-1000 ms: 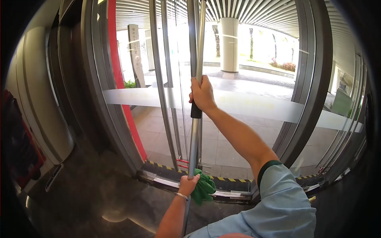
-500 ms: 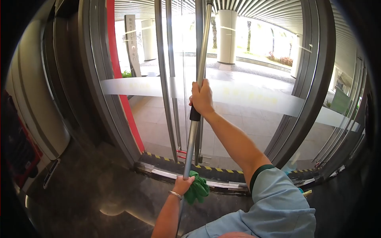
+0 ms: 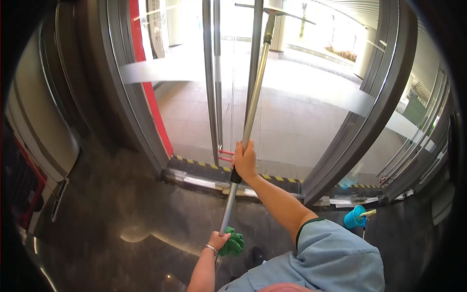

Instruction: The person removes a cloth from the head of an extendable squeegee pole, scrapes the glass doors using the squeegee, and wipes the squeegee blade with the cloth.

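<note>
A long metal pole [image 3: 257, 97] slants up from the lower middle of the view to a wide squeegee head [image 3: 275, 11] in front of the glass doors [image 3: 301, 104]. My right hand [image 3: 244, 160] is wrapped round the pole at its black grip [image 3: 235, 176]. Lower down, my left hand [image 3: 218, 240] holds the pole's lower part, with a bunched green cloth [image 3: 233, 243] against its fingers. Whether the squeegee's blade touches the glass cannot be made out.
A blue bucket [image 3: 354, 217] with a yellowish tool in it stands on the dark floor [image 3: 146, 209] at the right. Vertical door handles [image 3: 212, 97], a door frame [image 3: 360, 141] and a yellow-black striped threshold [image 3: 204, 164] lie ahead. A red object [image 3: 26, 185] is at the far left.
Both hands and the pole have come lower in the view, and the squeegee head now shows at the top. The view has tilted down, bringing the blue bucket into sight.
</note>
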`<state>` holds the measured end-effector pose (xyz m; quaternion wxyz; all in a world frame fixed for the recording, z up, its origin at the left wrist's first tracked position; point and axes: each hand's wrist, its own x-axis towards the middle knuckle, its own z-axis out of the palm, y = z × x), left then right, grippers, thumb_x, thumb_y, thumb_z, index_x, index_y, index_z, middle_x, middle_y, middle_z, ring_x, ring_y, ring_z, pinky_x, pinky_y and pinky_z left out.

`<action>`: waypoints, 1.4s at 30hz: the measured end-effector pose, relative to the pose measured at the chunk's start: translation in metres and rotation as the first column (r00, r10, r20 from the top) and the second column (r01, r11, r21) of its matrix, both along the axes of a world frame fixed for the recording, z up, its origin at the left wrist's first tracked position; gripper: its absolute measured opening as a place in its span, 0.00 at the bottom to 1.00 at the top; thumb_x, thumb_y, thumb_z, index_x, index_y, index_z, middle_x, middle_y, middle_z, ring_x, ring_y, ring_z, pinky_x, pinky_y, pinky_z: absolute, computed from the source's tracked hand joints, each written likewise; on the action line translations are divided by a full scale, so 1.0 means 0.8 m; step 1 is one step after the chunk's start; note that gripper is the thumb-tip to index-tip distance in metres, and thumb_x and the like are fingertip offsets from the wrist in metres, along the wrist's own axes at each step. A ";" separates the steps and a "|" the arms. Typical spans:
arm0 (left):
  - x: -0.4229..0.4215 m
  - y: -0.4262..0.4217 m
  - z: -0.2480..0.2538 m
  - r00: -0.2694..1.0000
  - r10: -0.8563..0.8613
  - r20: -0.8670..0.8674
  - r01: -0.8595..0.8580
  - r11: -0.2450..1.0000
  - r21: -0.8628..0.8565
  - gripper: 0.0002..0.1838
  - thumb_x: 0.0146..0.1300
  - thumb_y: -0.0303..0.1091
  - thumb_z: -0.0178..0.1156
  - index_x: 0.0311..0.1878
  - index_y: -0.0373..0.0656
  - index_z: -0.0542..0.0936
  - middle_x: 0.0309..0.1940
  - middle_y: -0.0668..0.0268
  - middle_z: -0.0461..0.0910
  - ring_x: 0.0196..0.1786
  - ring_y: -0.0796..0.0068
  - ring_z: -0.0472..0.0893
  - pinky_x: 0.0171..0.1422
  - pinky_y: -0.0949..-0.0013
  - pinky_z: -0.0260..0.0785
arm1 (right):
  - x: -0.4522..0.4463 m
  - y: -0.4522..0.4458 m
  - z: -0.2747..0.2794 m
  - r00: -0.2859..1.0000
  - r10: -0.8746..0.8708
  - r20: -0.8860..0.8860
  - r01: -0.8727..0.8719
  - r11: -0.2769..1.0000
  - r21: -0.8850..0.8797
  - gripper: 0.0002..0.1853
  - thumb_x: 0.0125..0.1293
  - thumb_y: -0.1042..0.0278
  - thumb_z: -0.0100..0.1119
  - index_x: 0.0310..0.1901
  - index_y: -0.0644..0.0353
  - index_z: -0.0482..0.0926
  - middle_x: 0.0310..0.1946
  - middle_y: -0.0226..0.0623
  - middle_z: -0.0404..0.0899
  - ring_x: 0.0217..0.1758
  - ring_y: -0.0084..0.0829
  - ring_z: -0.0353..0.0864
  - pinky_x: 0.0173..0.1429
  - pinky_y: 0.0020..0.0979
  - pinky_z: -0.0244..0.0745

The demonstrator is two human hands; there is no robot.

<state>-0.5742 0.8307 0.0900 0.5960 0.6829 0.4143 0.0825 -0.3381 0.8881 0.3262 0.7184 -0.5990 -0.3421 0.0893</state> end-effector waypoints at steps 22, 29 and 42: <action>-0.260 -0.198 -0.318 0.832 -0.085 -0.549 -0.060 0.969 -0.241 0.21 0.51 0.49 0.66 0.34 0.38 0.85 0.32 0.48 0.83 0.42 0.50 0.83 0.48 0.56 0.74 | -0.173 -0.125 -0.454 0.854 -0.063 -0.517 -0.139 0.929 -0.344 0.09 0.72 0.66 0.47 0.42 0.60 0.61 0.23 0.31 0.64 0.14 0.23 0.67 0.18 0.30 0.70; -0.278 -0.249 -0.327 0.768 -0.114 -0.630 -0.109 0.946 -0.304 0.19 0.52 0.47 0.66 0.33 0.37 0.85 0.32 0.47 0.83 0.42 0.49 0.83 0.49 0.54 0.74 | -0.183 -0.158 -0.563 0.817 -0.120 -0.564 -0.179 0.878 -0.445 0.10 0.72 0.64 0.48 0.42 0.61 0.61 0.21 0.34 0.68 0.13 0.25 0.71 0.15 0.31 0.70; -0.296 -0.274 -0.236 0.714 -0.157 -0.682 0.040 0.982 -0.185 0.26 0.53 0.53 0.61 0.38 0.36 0.84 0.39 0.43 0.81 0.48 0.45 0.80 0.55 0.53 0.73 | -0.164 -0.207 -0.498 0.567 -0.094 -0.819 -0.212 0.943 -0.255 0.07 0.70 0.68 0.48 0.39 0.56 0.60 0.19 0.32 0.64 0.16 0.30 0.70 0.24 0.39 0.75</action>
